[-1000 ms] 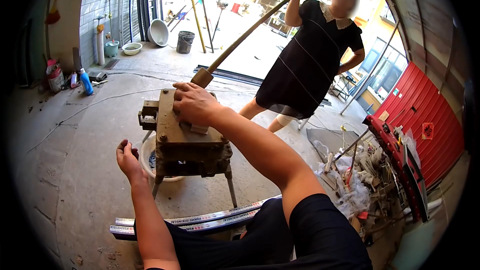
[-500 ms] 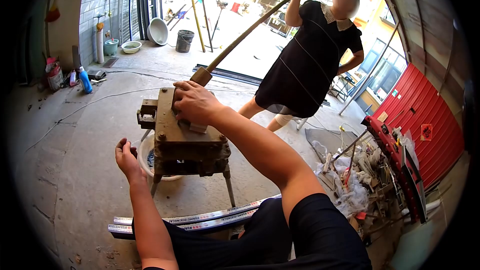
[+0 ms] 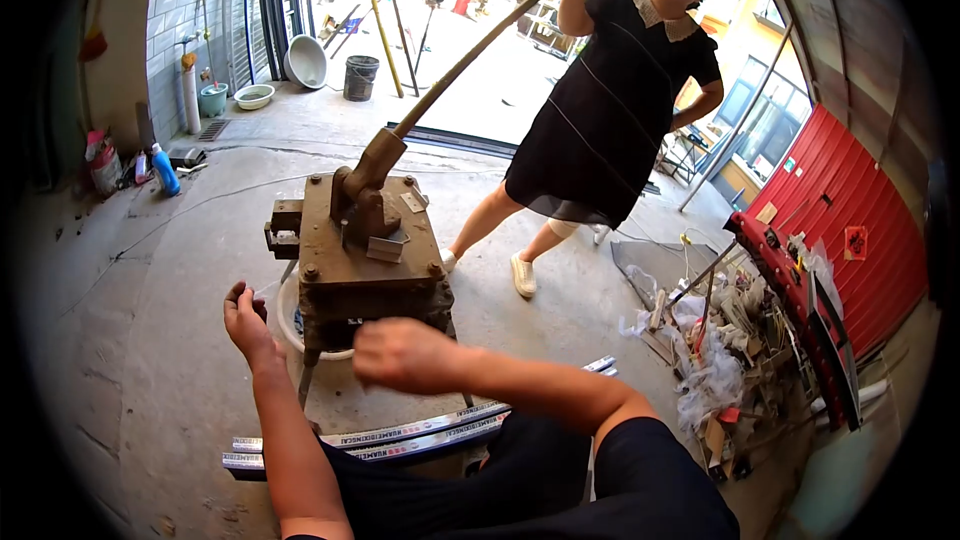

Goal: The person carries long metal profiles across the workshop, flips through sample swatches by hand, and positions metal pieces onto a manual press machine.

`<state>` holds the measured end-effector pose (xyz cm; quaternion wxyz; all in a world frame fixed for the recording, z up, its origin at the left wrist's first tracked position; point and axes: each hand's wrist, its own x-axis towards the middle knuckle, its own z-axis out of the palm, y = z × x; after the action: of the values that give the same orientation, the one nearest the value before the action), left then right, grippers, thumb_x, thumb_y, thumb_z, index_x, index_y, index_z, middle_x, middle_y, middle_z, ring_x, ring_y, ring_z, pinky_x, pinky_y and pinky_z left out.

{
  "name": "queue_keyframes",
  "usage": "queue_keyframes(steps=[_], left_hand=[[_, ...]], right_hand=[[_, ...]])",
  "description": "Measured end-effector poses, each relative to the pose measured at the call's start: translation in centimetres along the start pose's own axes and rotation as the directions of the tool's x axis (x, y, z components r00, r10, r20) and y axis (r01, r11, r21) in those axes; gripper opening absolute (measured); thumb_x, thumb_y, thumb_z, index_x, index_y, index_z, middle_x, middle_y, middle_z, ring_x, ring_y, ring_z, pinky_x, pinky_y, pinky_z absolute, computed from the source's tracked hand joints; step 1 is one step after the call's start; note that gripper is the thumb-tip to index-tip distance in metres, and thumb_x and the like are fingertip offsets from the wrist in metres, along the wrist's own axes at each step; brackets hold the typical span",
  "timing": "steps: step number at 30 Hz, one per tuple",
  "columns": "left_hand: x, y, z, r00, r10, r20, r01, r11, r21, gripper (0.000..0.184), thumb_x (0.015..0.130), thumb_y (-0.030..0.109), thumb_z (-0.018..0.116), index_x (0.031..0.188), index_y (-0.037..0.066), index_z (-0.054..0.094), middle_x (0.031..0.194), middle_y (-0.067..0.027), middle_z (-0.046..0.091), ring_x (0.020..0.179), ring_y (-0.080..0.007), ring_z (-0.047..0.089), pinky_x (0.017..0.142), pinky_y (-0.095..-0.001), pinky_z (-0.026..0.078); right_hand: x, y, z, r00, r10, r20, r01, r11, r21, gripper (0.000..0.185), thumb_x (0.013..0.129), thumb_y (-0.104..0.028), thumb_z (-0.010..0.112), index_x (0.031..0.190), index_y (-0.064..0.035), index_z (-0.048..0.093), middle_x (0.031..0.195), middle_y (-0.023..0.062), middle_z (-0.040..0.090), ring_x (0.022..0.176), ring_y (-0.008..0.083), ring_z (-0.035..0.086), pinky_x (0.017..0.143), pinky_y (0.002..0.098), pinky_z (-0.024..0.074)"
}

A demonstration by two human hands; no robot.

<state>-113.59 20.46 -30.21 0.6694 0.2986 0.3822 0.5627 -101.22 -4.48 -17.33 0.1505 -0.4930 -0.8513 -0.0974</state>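
A rusty lever-operated punch press [image 3: 372,275] stands on legs in front of me, its long handle [image 3: 470,55] slanting up to the right. Small metal pieces lie on its top plate, one an angled metal piece [image 3: 386,248] near the front edge and another metal piece [image 3: 414,202] farther back. My right hand [image 3: 402,355] is closed in front of the press, below the plate; whatever it holds, if anything, is hidden. To the left of the press, my left hand [image 3: 250,323] is raised with fingers loosely curled and apart, nothing visible in it.
Another person [image 3: 610,110] in a dark dress grips the handle's upper end. A white basin [image 3: 288,312] sits beneath the press. Wrapped metal profiles [image 3: 410,437] lie across near my legs. Scrap and plastic [image 3: 715,360] are heaped at right, by a red panel [image 3: 800,310].
My right hand has left the top of the press and come down toward me, exposing the metal pieces. My left hand has barely moved. The other person's hand still holds the handle.
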Motion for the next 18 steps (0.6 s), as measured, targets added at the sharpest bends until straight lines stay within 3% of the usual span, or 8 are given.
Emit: queue_keyframes(steps=[2,4,6,9,12,16,18], left_hand=[[-0.4,0.3,0.3,1.0,0.002,0.003,-0.003,1.0,0.026,0.017,0.099,0.014,0.062,0.114,0.012,0.069,0.092,0.0054,0.061,0.078,-0.0063,0.054,0.071,-0.0216,0.045],[-0.9,0.1,0.7,1.0,-0.002,0.014,0.002,0.999,0.043,0.018,0.099,0.014,0.061,0.114,0.011,0.068,0.092,0.0048,0.061,0.078,-0.0067,0.053,0.072,-0.0221,0.045],[-1.0,-0.3,0.3,1.0,-0.006,0.027,0.004,0.998,0.058,0.017,0.099,0.014,0.061,0.114,0.011,0.068,0.091,0.0048,0.061,0.078,-0.0067,0.053,0.071,-0.0222,0.045],[-1.1,-0.9,-0.2,0.999,0.0,0.035,-0.004,0.993,0.115,0.018,0.099,0.015,0.062,0.115,0.012,0.068,0.092,0.0049,0.061,0.077,-0.0065,0.054,0.069,-0.022,0.045],[-1.9,-0.8,-0.7,0.999,-0.002,0.041,-0.004,0.989,0.15,0.018,0.099,0.016,0.061,0.116,0.012,0.068,0.093,0.0048,0.061,0.076,-0.0062,0.053,0.069,-0.0221,0.045],[-2.6,-0.2,-2.0,0.999,-0.03,0.036,0.023,0.984,0.178,0.019,0.098,0.016,0.062,0.116,0.014,0.068,0.097,0.0042,0.062,0.077,-0.0066,0.054,0.069,-0.0213,0.045],[-3.0,0.0,-2.7,0.999,-0.041,0.03,0.035,0.98,0.193,0.022,0.096,0.017,0.064,0.117,0.015,0.068,0.101,0.0035,0.063,0.078,-0.008,0.056,0.07,-0.0219,0.047]], right_hand=[[-3.6,-2.8,3.5,0.987,-0.054,0.152,0.023,0.98,0.197,0.01,0.086,-0.016,0.065,0.085,-0.0072,0.06,0.089,0.0079,0.063,0.091,0.029,0.064,0.079,0.0421,0.0553],[-8.0,-4.1,9.1,0.938,-0.031,0.346,-0.074,0.955,0.286,0.013,0.087,-0.018,0.067,0.087,-0.0057,0.064,0.09,0.0096,0.069,0.096,0.0315,0.066,0.08,0.0438,0.0561],[-9.9,-5.4,9.8,0.757,0.054,0.651,-0.256,0.941,0.22,0.021,0.086,-0.025,0.072,0.094,-0.0049,0.069,0.096,0.0123,0.073,0.101,0.035,0.068,0.084,0.0462,0.0566],[-12.7,-4.3,12.4,0.668,0.126,0.733,-0.353,0.921,0.163,0.03,0.089,-0.033,0.073,0.095,-0.0036,0.07,0.098,0.0152,0.073,0.102,0.0378,0.069,0.088,0.0493,0.0563],[-14.8,-3.0,13.9,0.705,0.282,0.651,-0.448,0.888,0.101,0.028,0.088,-0.03,0.072,0.094,-0.0028,0.07,0.098,0.0165,0.073,0.101,0.0395,0.07,0.086,0.0501,0.0566],[-14.6,-1.9,13.6,0.524,0.379,0.763,-0.646,0.76,0.066,0.027,0.09,-0.029,0.071,0.102,-0.0047,0.073,0.103,0.0197,0.074,0.102,0.0408,0.07,0.089,0.0516,0.0553],[-13.8,-2.3,13.1,0.537,0.374,0.756,-0.661,0.743,0.103,0.032,0.091,-0.032,0.071,0.111,-0.0057,0.073,0.109,0.0201,0.074,0.107,0.041,0.069,0.092,0.0512,0.0548]])
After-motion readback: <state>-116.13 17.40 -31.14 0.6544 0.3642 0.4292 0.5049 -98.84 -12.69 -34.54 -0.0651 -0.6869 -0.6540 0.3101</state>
